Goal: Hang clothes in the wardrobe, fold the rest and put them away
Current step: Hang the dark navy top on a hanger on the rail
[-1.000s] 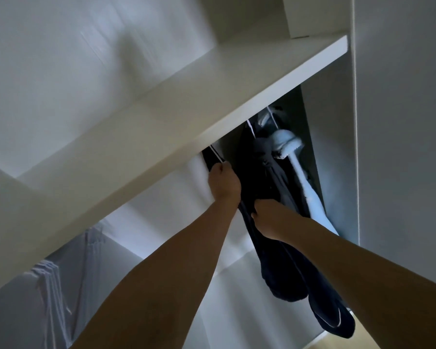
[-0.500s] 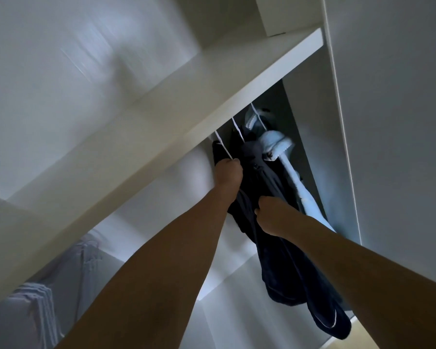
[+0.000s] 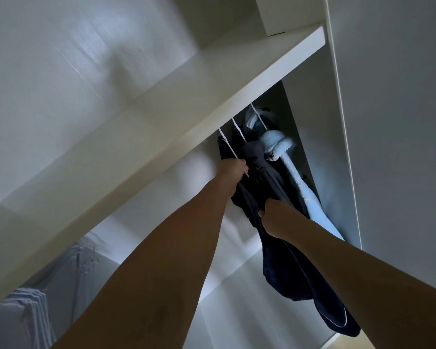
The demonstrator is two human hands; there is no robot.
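While left hand [image 3: 230, 170] grips thin white hanger [image 3: 233, 157], right hand [image 3: 275, 219] clutches hanging dark navy fabric garment [image 3: 285, 268] under white wardrobe shelf [image 3: 186, 117].

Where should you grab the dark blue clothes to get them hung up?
Probably grip the white hanger at the dark garment's top, coming from below, as the left hand does. The cloth hangs limp, so the right hand pinching it mid-length only steadies it.

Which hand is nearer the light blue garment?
Right. The right hand grips the dark garment just left of the light blue garment. The left hand holds a white hanger farther left, dark cloth between.
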